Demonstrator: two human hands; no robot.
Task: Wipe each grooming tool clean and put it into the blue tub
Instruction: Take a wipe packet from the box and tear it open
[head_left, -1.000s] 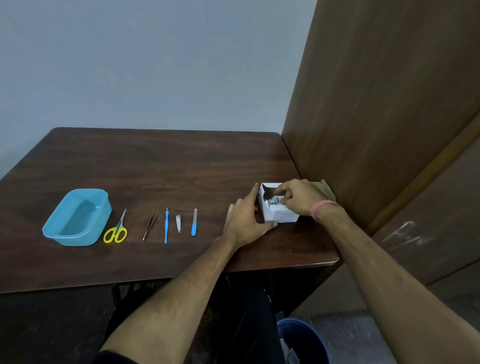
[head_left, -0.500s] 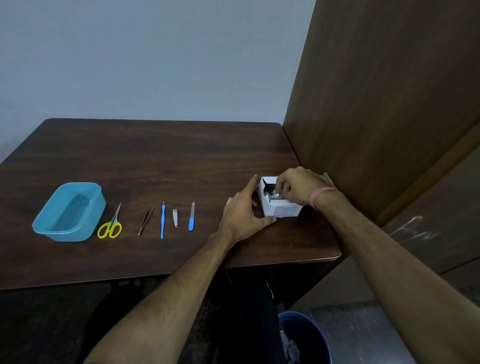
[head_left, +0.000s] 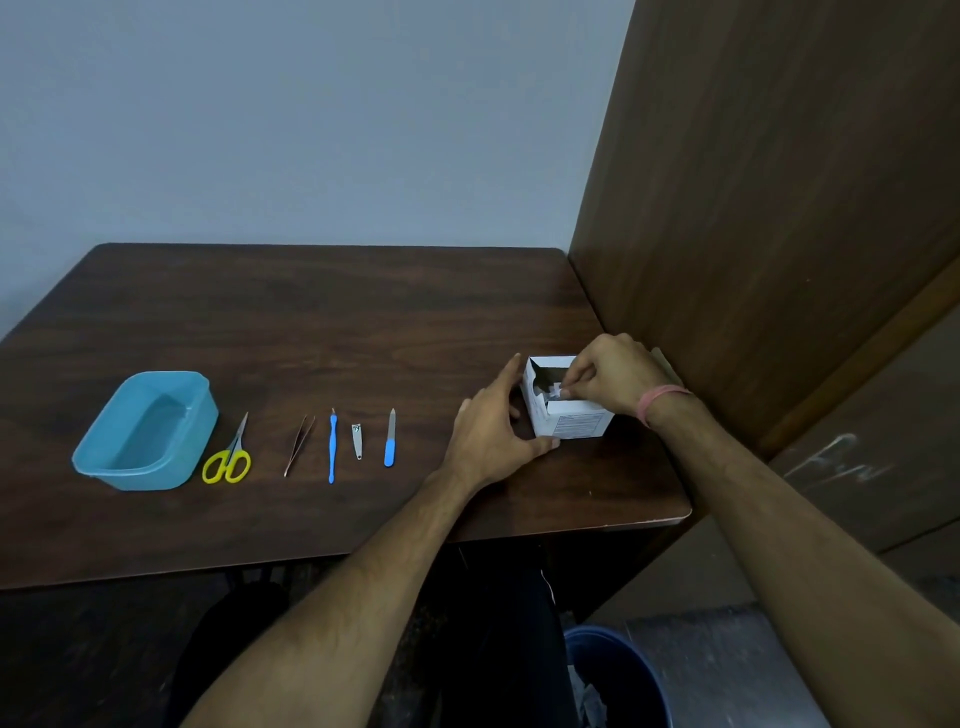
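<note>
Pinched now between the right hand's fingertips, a small white wipe has been lifted to the mouth of the box, which stays braced by the left hand's spread fingers, while all five tools, from scissors to nail file, lie unwiped beside the blue tub.

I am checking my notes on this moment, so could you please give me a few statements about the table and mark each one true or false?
1. The blue tub holds no tools. True.
2. The scissors lie at the right end of the row. False: they lie right beside the tub, at the left end.
3. The right hand pinches a small white piece at the white box. True.
4. The left hand grips the tweezers. False: it steadies the box.
5. Five tools lie on the table. True.
</note>
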